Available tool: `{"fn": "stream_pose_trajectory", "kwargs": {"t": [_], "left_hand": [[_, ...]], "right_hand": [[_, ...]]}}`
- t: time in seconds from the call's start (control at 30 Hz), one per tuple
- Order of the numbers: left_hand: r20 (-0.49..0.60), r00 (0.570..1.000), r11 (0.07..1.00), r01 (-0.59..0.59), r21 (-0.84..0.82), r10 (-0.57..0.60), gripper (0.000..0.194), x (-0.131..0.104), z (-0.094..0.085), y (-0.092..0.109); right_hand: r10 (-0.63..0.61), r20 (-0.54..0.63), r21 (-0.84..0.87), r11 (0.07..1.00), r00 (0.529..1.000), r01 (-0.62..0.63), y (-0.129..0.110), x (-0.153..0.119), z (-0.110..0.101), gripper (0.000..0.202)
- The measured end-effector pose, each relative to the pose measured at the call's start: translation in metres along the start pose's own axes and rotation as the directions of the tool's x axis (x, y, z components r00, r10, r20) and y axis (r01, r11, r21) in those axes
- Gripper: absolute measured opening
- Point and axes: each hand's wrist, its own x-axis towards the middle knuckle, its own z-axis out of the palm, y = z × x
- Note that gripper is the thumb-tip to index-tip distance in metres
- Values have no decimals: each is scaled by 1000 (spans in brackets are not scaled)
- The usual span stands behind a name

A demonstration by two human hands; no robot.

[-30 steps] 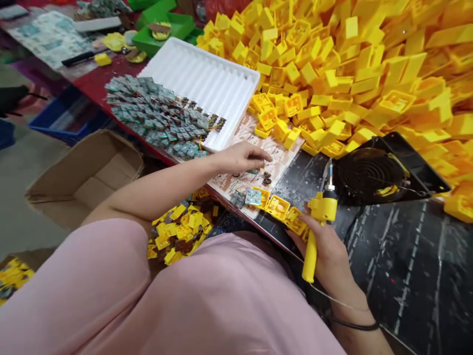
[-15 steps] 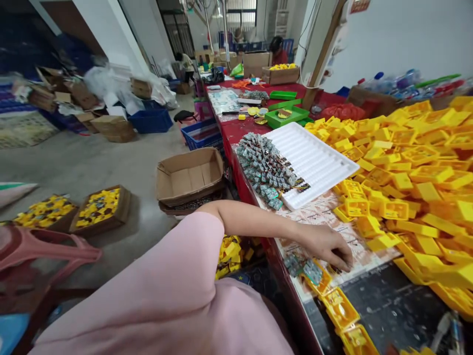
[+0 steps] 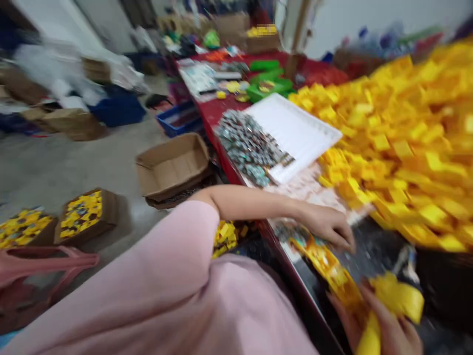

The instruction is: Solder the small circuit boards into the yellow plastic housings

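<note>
My left hand (image 3: 327,226) reaches across the table with its fingers bent together, beside a row of yellow plastic casings (image 3: 334,271). Anything between its fingertips is hidden by blur. At the lower right, my right hand (image 3: 391,320) is closed around a yellow plastic part (image 3: 401,298), whose exact kind the blur hides. Its fingers are close to the near end of the row. Small grey-green circuit boards (image 3: 288,230) lie by the row's far end, left of my left hand.
A large heap of yellow casings (image 3: 406,158) covers the right side. Beyond my left arm are a white ribbed tray (image 3: 291,130) and a pile of wired circuit boards (image 3: 251,143). An open cardboard box (image 3: 173,165) and boxes of yellow parts (image 3: 83,214) stand left of the table.
The view has shifted and blurred. My right hand has come into view at the lower right with a yellow part. My left hand stays near the row's far end, fingers still bent.
</note>
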Motion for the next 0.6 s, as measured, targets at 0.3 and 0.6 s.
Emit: {"fn": "stream_pose_trajectory", "kwargs": {"t": [0.3, 0.6], "left_hand": [[15, 999, 923, 35, 384, -45, 35, -12, 11, -15], [9, 999, 697, 31, 717, -54, 29, -17, 35, -3]], "right_hand": [[-98, -127, -52, 994, 987, 92, -42, -2, -36, 29], [-69, -163, 10, 997, 984, 72, -43, -13, -38, 22]]}}
